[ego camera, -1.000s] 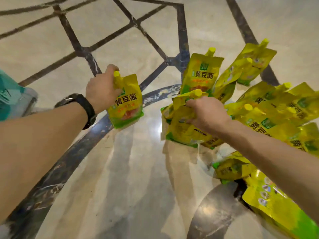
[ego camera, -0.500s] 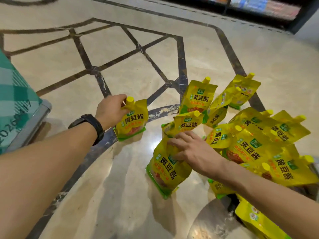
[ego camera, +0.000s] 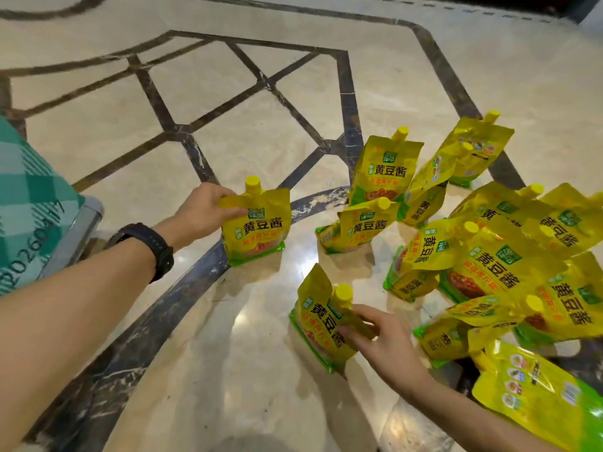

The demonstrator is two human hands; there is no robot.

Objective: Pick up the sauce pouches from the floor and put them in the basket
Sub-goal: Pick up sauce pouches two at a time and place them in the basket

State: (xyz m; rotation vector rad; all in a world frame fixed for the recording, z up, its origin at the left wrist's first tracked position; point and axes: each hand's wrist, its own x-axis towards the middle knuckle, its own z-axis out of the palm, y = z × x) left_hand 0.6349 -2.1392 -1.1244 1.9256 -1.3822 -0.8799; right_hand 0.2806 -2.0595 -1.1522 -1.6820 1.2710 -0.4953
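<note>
Several yellow sauce pouches with yellow caps lie and stand in a heap (ego camera: 502,256) on the marble floor at the right. My left hand (ego camera: 204,207) grips the top corner of one upright pouch (ego camera: 257,226), its base touching the floor. My right hand (ego camera: 381,340) pinches the spout edge of another pouch (ego camera: 321,321), which tilts on the floor in front of the heap. The basket (ego camera: 32,210), lined with green checked cloth, shows partly at the left edge, beside my left forearm.
The shiny marble floor (ego camera: 261,125) has dark inlaid stripes in a web pattern. One pouch (ego camera: 535,393) lies flat, back side up, at the lower right. A dark shelf base runs along the top right corner.
My left hand has lowered its pouch a little and turned it face-on. My right hand has pulled one pouch toward me, away from the heap, shifting from the pouch's face to its spout edge.
</note>
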